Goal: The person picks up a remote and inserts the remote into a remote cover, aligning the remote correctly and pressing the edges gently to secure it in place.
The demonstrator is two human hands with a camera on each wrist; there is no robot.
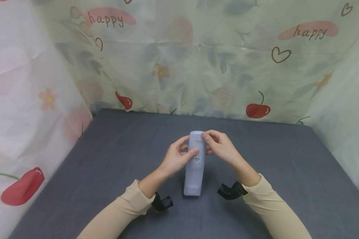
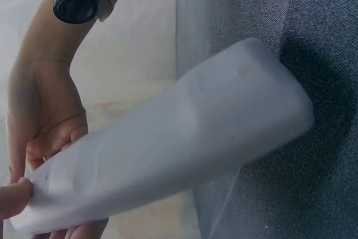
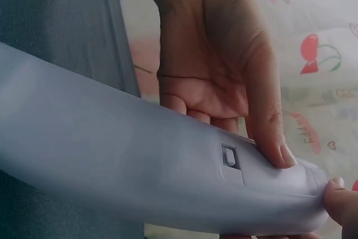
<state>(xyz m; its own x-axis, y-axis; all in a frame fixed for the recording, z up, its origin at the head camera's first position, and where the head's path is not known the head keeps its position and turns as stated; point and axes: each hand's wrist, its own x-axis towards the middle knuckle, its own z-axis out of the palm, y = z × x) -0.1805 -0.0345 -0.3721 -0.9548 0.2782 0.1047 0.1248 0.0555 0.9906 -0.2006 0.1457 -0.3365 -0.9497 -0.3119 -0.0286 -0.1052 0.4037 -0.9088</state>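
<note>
Both hands hold a pale lavender remote control [image 1: 193, 179], its back with the battery cover [image 3: 268, 174] facing up. My left hand [image 1: 174, 158] grips it from the left, thumb [image 3: 274, 132] pressed on the cover beside a small latch [image 3: 230, 157], fingers behind. From the right, my right hand [image 1: 222, 147] pinches the far end, its thumb [image 3: 341, 200] at the corner. The near end of the remote points toward me, and the left wrist view shows it over the table with a shadow beneath. Its button side is hidden.
A dark grey cloth covers the table [image 1: 122, 146]. Printed curtains [image 1: 179, 66] hang at the back and both sides. Black straps [image 1: 231, 191] show at both wrists, next to beige sleeves [image 1: 275, 202].
</note>
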